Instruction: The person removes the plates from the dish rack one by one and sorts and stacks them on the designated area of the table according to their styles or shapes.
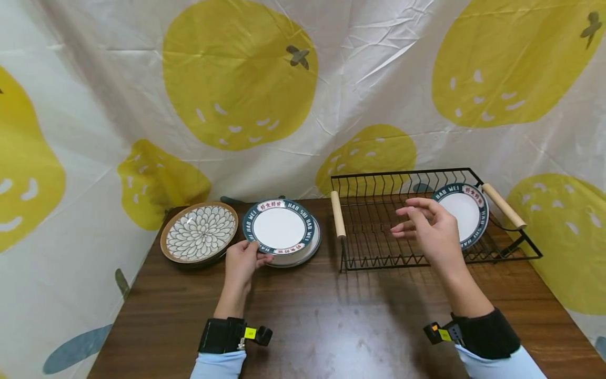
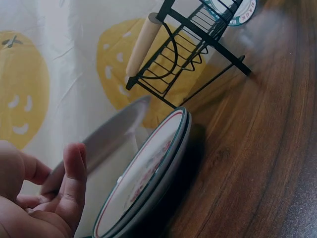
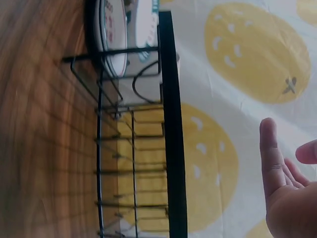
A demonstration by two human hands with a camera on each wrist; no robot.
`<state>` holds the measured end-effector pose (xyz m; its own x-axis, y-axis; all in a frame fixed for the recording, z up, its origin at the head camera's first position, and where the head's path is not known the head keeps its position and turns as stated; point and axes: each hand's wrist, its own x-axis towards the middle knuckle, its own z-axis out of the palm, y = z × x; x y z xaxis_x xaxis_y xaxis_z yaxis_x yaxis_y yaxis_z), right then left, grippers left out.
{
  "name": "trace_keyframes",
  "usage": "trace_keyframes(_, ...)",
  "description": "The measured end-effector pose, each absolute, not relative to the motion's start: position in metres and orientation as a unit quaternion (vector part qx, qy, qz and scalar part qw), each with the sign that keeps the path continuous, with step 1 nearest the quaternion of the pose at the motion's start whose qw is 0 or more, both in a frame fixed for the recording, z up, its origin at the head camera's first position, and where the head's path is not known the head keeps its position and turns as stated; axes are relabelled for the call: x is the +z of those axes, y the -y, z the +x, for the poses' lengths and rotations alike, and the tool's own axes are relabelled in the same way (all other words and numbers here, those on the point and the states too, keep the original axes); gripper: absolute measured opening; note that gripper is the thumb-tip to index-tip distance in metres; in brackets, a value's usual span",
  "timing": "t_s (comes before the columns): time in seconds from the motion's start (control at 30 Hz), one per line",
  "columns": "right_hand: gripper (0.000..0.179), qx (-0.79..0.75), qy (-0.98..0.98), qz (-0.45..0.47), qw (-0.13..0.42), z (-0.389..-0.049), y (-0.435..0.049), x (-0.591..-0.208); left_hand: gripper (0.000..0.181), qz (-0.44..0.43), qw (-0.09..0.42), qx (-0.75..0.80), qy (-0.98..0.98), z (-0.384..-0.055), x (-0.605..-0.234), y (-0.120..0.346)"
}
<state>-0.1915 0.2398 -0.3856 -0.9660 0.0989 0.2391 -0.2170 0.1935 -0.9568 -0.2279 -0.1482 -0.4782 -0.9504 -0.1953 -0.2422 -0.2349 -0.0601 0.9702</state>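
Observation:
My left hand (image 1: pixel 242 263) pinches the near left rim of a white plate (image 1: pixel 280 227) with a teal lettered border. That plate is lifted over a stack of white plates (image 1: pixel 307 255), and the left wrist view shows a gap between it and the stacked plates (image 2: pixel 148 173). My right hand (image 1: pixel 433 231) hovers over the right part of a black wire dish rack (image 1: pixel 374 221), its fingers loosely bent with nothing between them. Behind that hand, a matching teal-bordered plate (image 1: pixel 466 216) stands tilted in the rack's right end, partly hidden by the hand.
Brown-rimmed plates with a petal pattern (image 1: pixel 201 231) lie stacked at the far left of the wooden table (image 1: pixel 303 326). Wooden handles (image 1: pixel 338 213) top both rack ends. A fruit-print cloth (image 1: pixel 360 79) hangs right behind the table.

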Motion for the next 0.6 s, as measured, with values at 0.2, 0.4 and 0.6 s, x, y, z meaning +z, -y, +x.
trace_keyframes(0.2, 0.041, 0.523, 0.84, -0.013, 0.145, -0.195, -0.266, -0.386, 0.036, -0.167, 0.031, 0.697, -0.696, -0.229, -0.486, 0.149)
trace_keyframes(0.4, 0.046, 0.464, 0.872, -0.059, 0.148, -0.198, -0.29, -0.39, 0.038, -0.157, 0.043, 0.694, -0.701, -0.229, -0.493, 0.15)
trace_keyframes(0.6, 0.048, 0.411, 0.899, -0.081, 0.125, -0.201, -0.3, -0.395, 0.039, -0.167, 0.046, 0.647, -0.743, -0.232, -0.494, 0.153)
